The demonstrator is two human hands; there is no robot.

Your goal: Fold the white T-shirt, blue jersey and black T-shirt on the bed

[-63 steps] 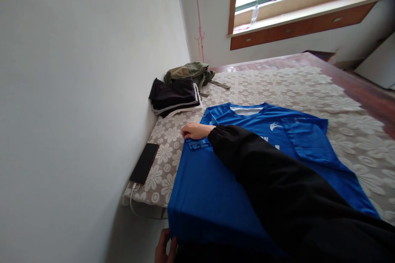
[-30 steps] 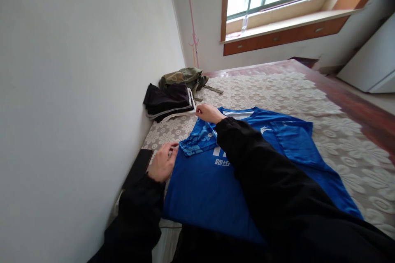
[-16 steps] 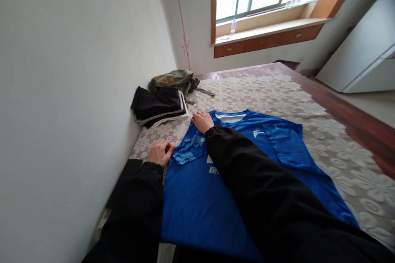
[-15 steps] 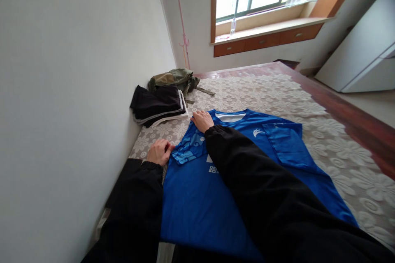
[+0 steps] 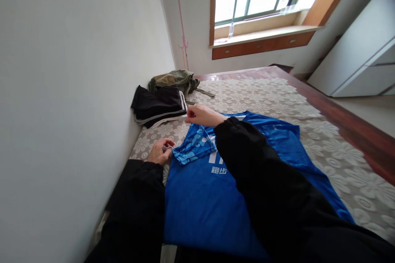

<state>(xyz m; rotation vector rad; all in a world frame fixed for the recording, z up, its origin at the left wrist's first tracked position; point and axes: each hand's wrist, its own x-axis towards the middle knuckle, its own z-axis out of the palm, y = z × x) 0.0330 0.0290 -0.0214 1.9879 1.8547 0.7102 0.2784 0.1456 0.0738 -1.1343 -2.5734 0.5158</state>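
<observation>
A blue T-shirt (image 5: 210, 205) with white print lies front up across the bed, both sleeves folded inward over its body. Beside the patterned left sleeve (image 5: 194, 146) is my left hand (image 5: 159, 152), its thumb and fingers curved and apart near the sleeve's edge, with nothing in them. My right hand (image 5: 202, 115) is over the shirt's left shoulder, near the collar. Its fingers are bent and pressed together; whatever is between them, if anything, cannot be made out.
Folded dark clothes (image 5: 159, 104) and a green backpack (image 5: 175, 79) lie by the left wall. A lace cover (image 5: 256, 94) spreads over the bed. Farther back are a pink coat stand (image 5: 182, 20), a window sill (image 5: 265, 33) and a white cabinet (image 5: 354, 49).
My right hand has shifted slightly up and its fingers have curled. The thumb and fingers of my left hand have parted from the sleeve's edge. More of the print shows.
</observation>
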